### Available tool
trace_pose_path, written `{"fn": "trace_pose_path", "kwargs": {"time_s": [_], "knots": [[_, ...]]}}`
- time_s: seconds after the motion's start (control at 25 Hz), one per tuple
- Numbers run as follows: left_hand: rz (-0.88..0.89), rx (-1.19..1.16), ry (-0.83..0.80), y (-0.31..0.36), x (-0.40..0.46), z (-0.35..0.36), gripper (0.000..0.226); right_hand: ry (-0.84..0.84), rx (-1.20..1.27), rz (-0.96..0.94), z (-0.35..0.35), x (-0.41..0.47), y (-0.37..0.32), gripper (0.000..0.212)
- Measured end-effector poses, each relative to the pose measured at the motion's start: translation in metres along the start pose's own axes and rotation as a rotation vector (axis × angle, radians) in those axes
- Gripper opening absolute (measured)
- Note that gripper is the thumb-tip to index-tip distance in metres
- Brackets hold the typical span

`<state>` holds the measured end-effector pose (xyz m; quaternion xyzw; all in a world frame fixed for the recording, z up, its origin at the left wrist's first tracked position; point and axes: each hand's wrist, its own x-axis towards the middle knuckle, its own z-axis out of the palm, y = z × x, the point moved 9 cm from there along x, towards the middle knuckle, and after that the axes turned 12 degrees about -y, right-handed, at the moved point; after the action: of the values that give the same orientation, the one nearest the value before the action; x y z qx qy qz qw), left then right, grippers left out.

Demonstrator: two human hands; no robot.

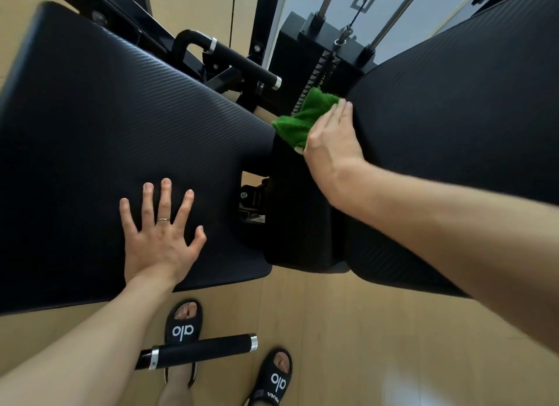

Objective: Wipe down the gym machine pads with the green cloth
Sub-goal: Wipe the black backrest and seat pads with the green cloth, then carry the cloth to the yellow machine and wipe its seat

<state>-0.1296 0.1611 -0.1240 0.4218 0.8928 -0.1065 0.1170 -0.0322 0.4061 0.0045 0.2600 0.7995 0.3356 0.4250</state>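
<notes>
"alo" slides [183, 327] — green cloth [302, 116] underhand

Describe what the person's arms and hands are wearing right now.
Both forearms are bare, with no sleeves in view and no gloves. The left hand has a thin ring on one of its fingers. The right hand shows no ring, watch or band.

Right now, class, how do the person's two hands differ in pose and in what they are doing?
1. The left hand lies with fingers spread; the right hand keeps its fingers together.
2. The left hand is bare on the left pad; the right hand presses the green cloth at the edge of the right pad.
Both rest palm-down on black ribbed padding.
</notes>
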Motion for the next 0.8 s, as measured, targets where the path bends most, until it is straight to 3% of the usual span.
{"fn": "trace_pose_path", "kwargs": {"time_s": [0.2, 0.28, 0.36, 0.48, 0.56, 0.64, 0.72, 0.8], "knots": [[-0.004, -0.049, -0.345, -0.006, 0.005, 0.002, 0.076, -0.008, 0.002, -0.021, 0.013, -0.071, -0.044, 0.054], [0.003, -0.134, -0.513, -0.007, 0.007, -0.006, 0.078, -0.093, 0.050, -0.052, 0.015, -0.092, -0.051, 0.048], [0.024, -0.368, -0.651, 0.002, 0.000, -0.032, 0.073, -0.126, 0.209, -0.159, 0.009, -0.118, -0.052, 0.040], [0.172, -0.878, -0.814, 0.048, -0.041, -0.085, 0.071, -0.181, 0.895, -0.311, 0.003, -0.147, -0.040, 0.023], [0.321, -0.929, -0.873, 0.083, -0.072, -0.128, 0.077, -0.402, 1.518, -0.324, 0.022, -0.161, -0.036, 0.023], [0.386, -0.913, -0.892, 0.108, -0.093, -0.166, 0.076, -0.497, 2.084, -0.312, 0.038, -0.182, -0.028, 0.030], [0.389, -0.860, -0.940, 0.127, -0.116, -0.197, 0.071, -0.510, 2.446, -0.214, 0.066, -0.214, -0.012, 0.031], [0.356, -0.789, -1.055, 0.146, -0.138, -0.212, 0.065, -0.630, 2.674, -0.225, 0.088, -0.244, -0.009, 0.038]]}}
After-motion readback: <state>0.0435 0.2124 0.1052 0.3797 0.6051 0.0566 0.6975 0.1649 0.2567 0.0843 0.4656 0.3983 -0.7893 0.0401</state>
